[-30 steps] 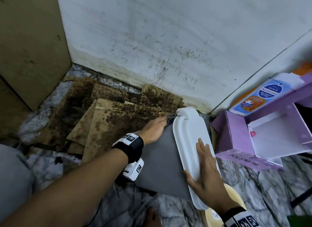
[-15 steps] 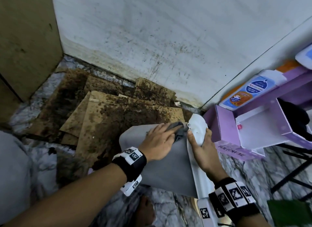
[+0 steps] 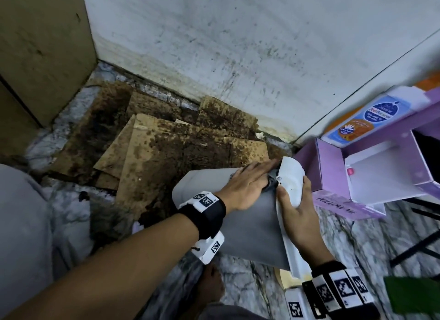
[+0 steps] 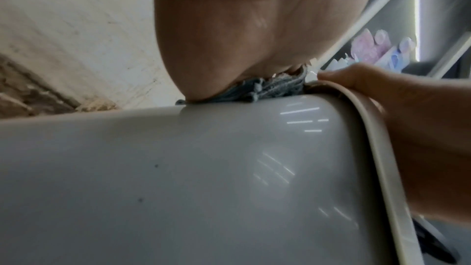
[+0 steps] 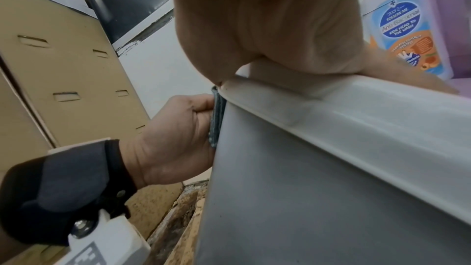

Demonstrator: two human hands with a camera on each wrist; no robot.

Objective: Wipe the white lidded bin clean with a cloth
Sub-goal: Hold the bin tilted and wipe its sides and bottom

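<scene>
The bin lies tilted on the floor, its grey body (image 3: 250, 226) facing up and its white lid (image 3: 291, 179) on the right. My left hand (image 3: 247, 183) lies flat on the body near the lid's top end and presses a grey-blue cloth (image 3: 271, 185) against it. The left wrist view shows the cloth (image 4: 270, 90) squeezed under my palm against the glossy body (image 4: 178, 168). My right hand (image 3: 295, 207) grips the lid's edge, thumb on one face and fingers round the other. In the right wrist view the lid (image 5: 356, 108) runs under that grip, and the cloth (image 5: 216, 120) sits beside my left hand (image 5: 175, 134).
Stained cardboard sheets (image 3: 178, 157) cover the floor behind the bin, below a spotted white wall (image 3: 238, 45). An open purple box (image 3: 357, 174) and a wash bottle (image 3: 364, 117) stand close on the right. A brown carton (image 3: 40, 45) is at the left. Black stand legs (image 3: 423, 243) cross the marble floor.
My right hand went from lying flat on the lid to gripping its far end. My left hand slid the cloth along the body up to the lid, and its fingers flattened.
</scene>
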